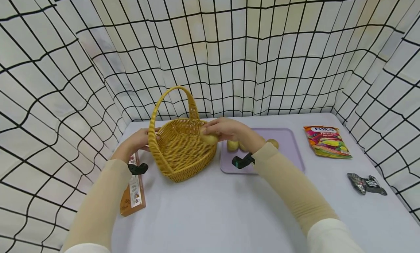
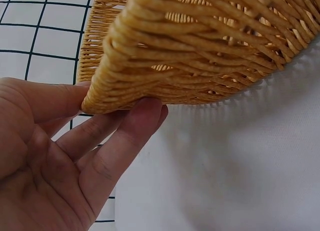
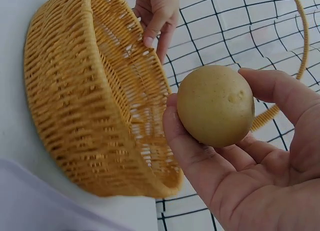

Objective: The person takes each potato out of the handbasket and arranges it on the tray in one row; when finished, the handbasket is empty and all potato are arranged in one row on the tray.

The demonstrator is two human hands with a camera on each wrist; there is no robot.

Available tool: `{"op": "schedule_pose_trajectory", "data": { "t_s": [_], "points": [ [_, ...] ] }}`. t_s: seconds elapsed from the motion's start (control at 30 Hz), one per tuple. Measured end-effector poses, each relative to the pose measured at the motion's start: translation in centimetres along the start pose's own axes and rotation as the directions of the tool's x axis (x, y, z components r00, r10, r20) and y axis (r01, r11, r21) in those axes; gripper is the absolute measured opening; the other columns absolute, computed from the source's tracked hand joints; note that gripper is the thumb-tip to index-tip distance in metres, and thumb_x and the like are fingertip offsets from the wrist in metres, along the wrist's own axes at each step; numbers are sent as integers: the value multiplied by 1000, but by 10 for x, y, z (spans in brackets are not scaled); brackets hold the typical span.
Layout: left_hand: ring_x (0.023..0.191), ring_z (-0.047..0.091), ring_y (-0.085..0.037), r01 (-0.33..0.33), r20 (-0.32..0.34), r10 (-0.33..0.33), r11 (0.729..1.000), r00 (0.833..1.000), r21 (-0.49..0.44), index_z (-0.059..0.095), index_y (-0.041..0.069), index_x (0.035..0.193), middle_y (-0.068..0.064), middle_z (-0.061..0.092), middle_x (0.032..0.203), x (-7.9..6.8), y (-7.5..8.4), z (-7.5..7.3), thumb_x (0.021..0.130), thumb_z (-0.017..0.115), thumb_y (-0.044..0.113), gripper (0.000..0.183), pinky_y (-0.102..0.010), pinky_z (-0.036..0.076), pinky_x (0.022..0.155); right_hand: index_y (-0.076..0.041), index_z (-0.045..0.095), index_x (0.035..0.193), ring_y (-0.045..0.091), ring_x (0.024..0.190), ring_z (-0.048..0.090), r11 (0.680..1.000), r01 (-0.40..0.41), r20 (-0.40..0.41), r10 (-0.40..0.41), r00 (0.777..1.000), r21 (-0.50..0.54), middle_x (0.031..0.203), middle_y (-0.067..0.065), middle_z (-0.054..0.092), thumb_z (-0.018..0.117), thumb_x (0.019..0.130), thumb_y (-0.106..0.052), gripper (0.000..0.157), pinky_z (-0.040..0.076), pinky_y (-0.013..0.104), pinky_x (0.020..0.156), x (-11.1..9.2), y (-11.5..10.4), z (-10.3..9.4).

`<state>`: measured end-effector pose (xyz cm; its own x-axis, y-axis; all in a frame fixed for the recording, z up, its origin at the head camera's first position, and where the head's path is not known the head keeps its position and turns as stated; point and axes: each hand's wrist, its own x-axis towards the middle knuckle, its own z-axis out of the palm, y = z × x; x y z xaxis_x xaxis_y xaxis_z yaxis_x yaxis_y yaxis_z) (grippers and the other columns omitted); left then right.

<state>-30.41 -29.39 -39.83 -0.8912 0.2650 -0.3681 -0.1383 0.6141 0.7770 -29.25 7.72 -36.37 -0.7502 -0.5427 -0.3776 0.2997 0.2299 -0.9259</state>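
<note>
A yellow woven basket with a tall arched handle stands on the white table, and nothing lies on its visible floor. My left hand pinches the basket's left edge, the thumb on one side and fingers underneath, as the left wrist view shows. Over the basket's right rim, my right hand holds a round yellowish potato between thumb and fingers. To the right lies a lilac tray with several more potatoes, some partly hidden behind my right hand and wrist.
A brown box lies left of the basket, partly under my left forearm. At the far right are a colourful Fox's sweets bag and a dark crumpled wrapper. White walls with black netting enclose the table's back and sides.
</note>
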Motion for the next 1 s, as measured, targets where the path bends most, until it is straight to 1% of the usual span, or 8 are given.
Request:
{"op": "schedule_pose_trajectory", "data": {
  "t_s": [0.13, 0.23, 0.37, 0.5, 0.57, 0.7, 0.87, 1.0],
  "points": [
    [130, 53, -40, 1, 6, -1, 1000, 1000, -6, 21, 8, 165, -32, 40, 153, 1, 0, -1, 109, 52, 17, 65, -36, 64, 85, 0, 57, 144, 19, 101, 61, 1000, 7, -28, -8, 1000, -12, 127, 12, 60, 69, 99, -14, 49, 59, 28, 84, -12, 1, -12],
    [132, 52, -40, 8, 8, -8, 1000, 1000, -5, 21, 8, 165, -32, 40, 153, 1, 0, -2, 109, 51, 18, 65, -36, 63, 87, 1, 55, 145, 19, 101, 62, 1000, 9, -30, -9, 999, -21, 127, 13, 59, 68, 100, -14, 50, 60, 28, 84, -21, 3, -21],
    [126, 56, -34, 10, 10, -10, 1000, 1000, -4, 20, 7, 165, -32, 41, 153, 1, -1, -2, 109, 50, 16, 64, -37, 63, 87, 0, 54, 146, 20, 103, 62, 999, -3, -42, 1, 999, -36, 127, 14, 60, 67, 101, -16, 50, 58, 31, 91, -31, 7, -32],
    [114, 59, -24, 6, 12, -6, 1000, 1000, -5, 21, 8, 165, -31, 42, 151, 1, -2, -3, 109, 52, 16, 65, -38, 64, 87, -3, 54, 147, 18, 109, 61, 997, -18, -77, 12, 997, -73, 130, 11, 61, 68, 100, -18, 51, 54, 36, 103, -44, 13, -44],
    [109, 60, -20, 5, 11, -5, 1000, 1000, -4, 22, 9, 165, -31, 43, 151, 2, -2, -4, 108, 53, 17, 65, -38, 64, 86, -4, 54, 147, 19, 111, 60, 996, -16, -93, 8, 996, -84, 132, 11, 61, 69, 100, -20, 52, 52, 38, 106, -50, 16, -51],
    [105, 60, -17, 7, 10, -7, 1000, 1000, -2, 23, 8, 165, -30, 45, 148, 4, -3, -3, 108, 53, 17, 65, -38, 64, 86, -4, 55, 146, 21, 116, 56, 995, -13, -120, 1, 993, -100, 137, 12, 58, 69, 100, -20, 50, 51, 38, 105, -64, 22, -65],
    [106, 59, -19, 5, 13, -5, 1000, 1000, 6, 22, 8, 165, -31, 43, 150, 3, -1, -3, 109, 53, 17, 65, -37, 64, 85, -3, 53, 147, 23, 121, 53, 991, -25, -151, 5, 989, -130, 140, 13, 55, 68, 101, -22, 52, 50, 37, 106, -79, 32, -86],
    [99, 59, -16, 13, 12, -13, 1000, 1000, 17, 22, 7, 165, -31, 43, 149, 1, 2, -3, 108, 53, 17, 65, -35, 64, 82, 0, 50, 149, 24, 120, 53, 991, -43, -183, 19, 983, -128, 140, 15, 53, 65, 102, -22, 54, 53, 30, 97, -90, 43, -103]
  ]
}}
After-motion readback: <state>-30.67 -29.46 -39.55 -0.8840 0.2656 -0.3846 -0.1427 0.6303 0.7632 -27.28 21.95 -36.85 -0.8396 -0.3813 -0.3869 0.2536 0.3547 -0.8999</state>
